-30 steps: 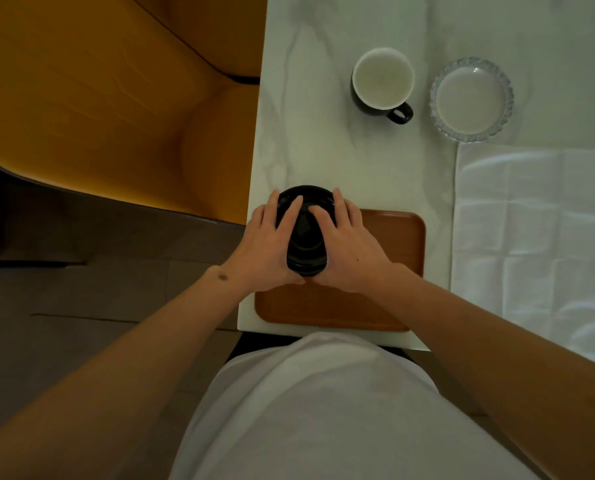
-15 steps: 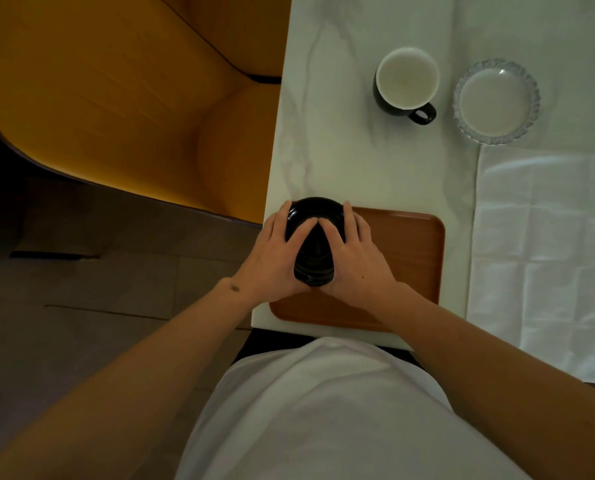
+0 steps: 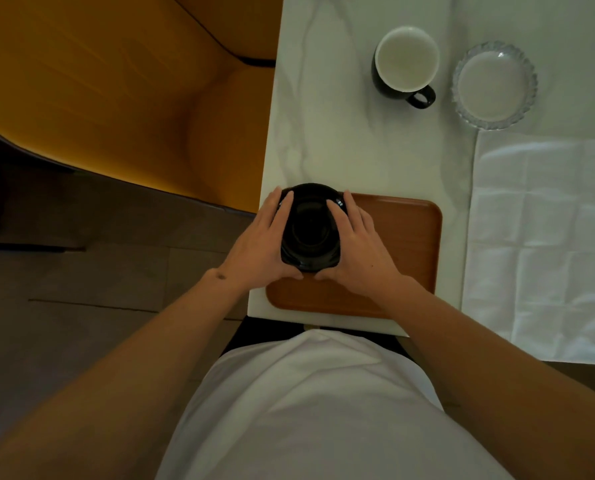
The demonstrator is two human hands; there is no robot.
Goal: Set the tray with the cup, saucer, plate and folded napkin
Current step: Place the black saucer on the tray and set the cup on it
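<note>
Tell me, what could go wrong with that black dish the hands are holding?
The black dish sits at the far left corner of the tray, which lies by the table's edge. If the left hand or right hand slips, it might fall to the floor. The napkin overhangs the near edge and could be dragged off.

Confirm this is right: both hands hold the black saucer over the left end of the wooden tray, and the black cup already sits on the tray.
Not quite. The head view shows the black cup on the marble table, beyond the wooden tray. Rest stands: left hand and right hand hold the black saucer over its left end.
</note>
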